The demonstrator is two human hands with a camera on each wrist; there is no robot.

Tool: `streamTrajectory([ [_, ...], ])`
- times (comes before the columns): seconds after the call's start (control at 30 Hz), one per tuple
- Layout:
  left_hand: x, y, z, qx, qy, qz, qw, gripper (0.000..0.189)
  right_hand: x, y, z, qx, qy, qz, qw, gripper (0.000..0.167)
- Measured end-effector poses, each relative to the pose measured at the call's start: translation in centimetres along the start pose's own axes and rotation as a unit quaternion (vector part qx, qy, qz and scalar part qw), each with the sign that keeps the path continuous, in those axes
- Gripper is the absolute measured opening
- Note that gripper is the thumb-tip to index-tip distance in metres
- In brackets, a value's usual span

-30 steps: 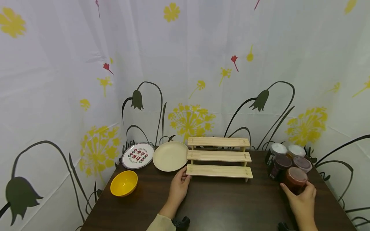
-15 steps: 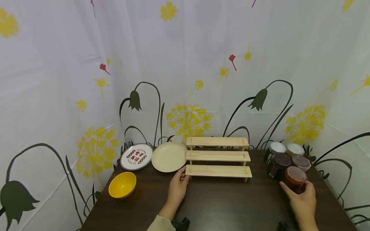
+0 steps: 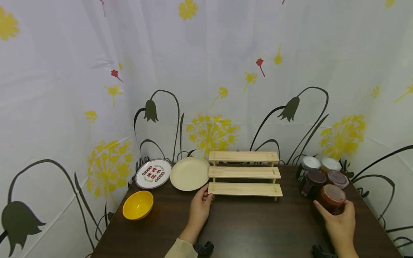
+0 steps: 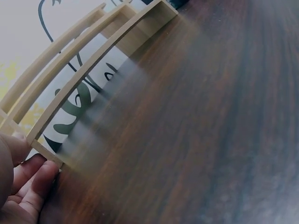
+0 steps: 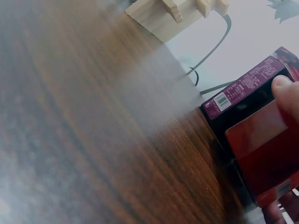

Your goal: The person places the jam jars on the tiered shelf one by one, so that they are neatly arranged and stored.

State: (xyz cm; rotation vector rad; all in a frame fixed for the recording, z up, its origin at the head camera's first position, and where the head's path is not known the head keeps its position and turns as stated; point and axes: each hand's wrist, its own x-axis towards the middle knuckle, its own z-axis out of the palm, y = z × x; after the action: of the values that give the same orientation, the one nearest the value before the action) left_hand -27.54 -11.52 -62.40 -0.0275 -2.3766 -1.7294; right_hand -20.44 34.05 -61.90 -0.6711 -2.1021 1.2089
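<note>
My left hand (image 3: 199,209) grips the left end of a three-tier wooden display shelf (image 3: 245,189). In the left wrist view, the thumb and fingers close about the end of the lowest tier (image 4: 84,70). My right hand (image 3: 340,224) holds a red-brown jar (image 3: 330,197) with a pale lid, thumb on its left side and fingers on the right. Up close in the right wrist view, the red jar (image 5: 266,149) stands beside a dark jar with a purple label (image 5: 247,86). Most of the right fingers are hidden behind the red jar.
Several more lidded jars (image 3: 312,182) cluster just behind the red one at the table's right. Left of the shelf, a cream plate (image 3: 189,173) and a white printed plate (image 3: 153,173) lean at the back. A yellow bowl (image 3: 138,205) sits on the dark wooden table (image 3: 258,229).
Both hands keep their holds on the shelf and the red jar. The head view shifts only slightly; the plates, bowl and other jars stay in place.
</note>
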Motion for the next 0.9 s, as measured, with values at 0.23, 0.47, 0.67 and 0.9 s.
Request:
streamTrajectory([
  [0.23,0.0,0.0,0.1,0.002,0.004,-0.001,1.0000,0.048,-0.3,-0.6,0.0,0.061,0.037,-0.066,0.9952,0.071],
  [0.47,0.1,0.1,0.1,-0.007,0.008,0.000,0.9999,0.046,-0.6,-1.1,0.1,0.082,0.061,-0.110,0.9887,0.073],
  [0.67,0.1,0.1,0.0,-0.012,0.011,-0.005,0.9999,0.044,-1.9,-1.9,0.9,0.104,0.077,-0.142,0.9814,0.075],
  [0.9,-0.1,0.0,0.2,-0.020,0.012,-0.009,0.9997,0.043,-2.9,-2.9,2.3,0.108,0.041,-0.199,0.9731,0.076],
])
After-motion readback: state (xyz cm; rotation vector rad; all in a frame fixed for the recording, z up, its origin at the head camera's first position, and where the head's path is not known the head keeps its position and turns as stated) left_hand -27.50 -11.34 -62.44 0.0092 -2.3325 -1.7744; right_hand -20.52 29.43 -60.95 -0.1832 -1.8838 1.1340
